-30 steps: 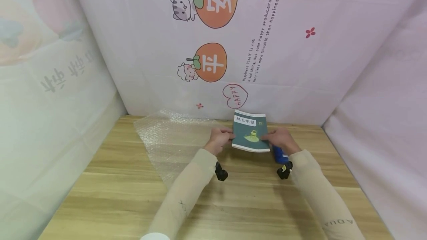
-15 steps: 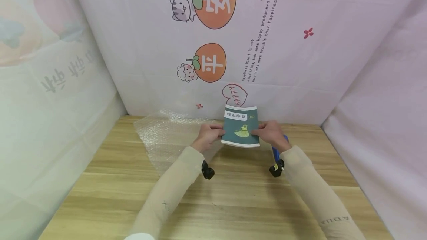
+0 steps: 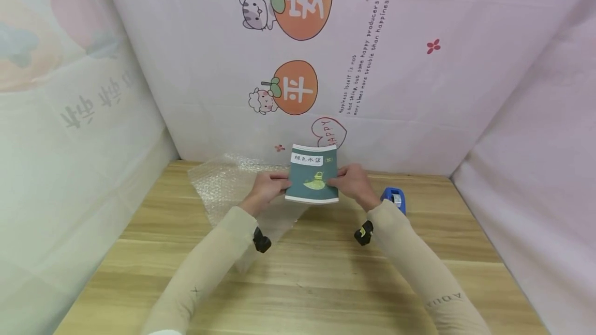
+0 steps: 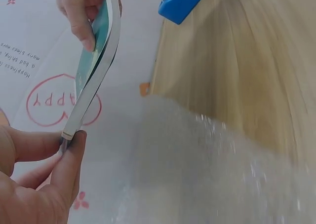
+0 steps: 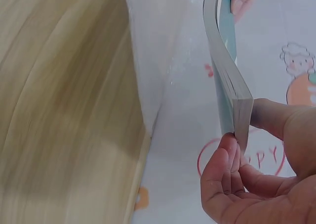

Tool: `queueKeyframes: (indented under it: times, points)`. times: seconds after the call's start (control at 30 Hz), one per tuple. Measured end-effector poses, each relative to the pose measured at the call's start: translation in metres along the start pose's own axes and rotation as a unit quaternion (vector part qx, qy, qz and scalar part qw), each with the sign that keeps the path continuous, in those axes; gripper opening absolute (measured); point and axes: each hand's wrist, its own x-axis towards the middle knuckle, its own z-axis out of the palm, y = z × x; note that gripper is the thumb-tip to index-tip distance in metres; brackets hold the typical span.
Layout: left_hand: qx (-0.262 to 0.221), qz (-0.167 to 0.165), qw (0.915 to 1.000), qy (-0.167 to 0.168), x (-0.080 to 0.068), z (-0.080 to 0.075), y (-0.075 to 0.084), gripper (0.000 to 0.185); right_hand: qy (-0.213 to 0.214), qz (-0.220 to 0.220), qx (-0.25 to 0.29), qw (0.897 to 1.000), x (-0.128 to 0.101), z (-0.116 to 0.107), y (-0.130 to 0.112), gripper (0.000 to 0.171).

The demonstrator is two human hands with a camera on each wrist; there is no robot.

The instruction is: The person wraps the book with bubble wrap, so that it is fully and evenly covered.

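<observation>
Between both hands is a green paperback book (image 3: 311,174) with a white title label and a yellow-green picture on its cover. My left hand (image 3: 267,189) pinches its left edge, thumb on the cover and fingers behind. At the opposite edge my right hand (image 3: 354,182) pinches it the same way. The book is raised above the table, its pages (image 5: 229,71) slightly bowed in the right wrist view. Below and left of it lies a sheet of clear bubble wrap (image 3: 219,182), partly hidden by the left hand and forearm.
A blue tape dispenser (image 3: 395,199) stands on the wooden table (image 3: 326,283), right of the right hand. White printed cloth (image 3: 400,92) hangs behind the table's back edge, with more cloth along the left and right sides.
Both hands have carried the book leftward and slightly up, from beside the tape dispenser to over the bubble wrap's right part. The tape dispenser now shows more fully.
</observation>
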Motion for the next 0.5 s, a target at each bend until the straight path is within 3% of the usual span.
queueKeyframes:
  times: [0.5]
  points:
    - [0.042, -0.014, 0.9987, 0.025, -0.015, -0.064, -0.009, 0.039, 0.008, -0.044, 0.008, 0.999, 0.001, 0.06, -0.03, 0.027]
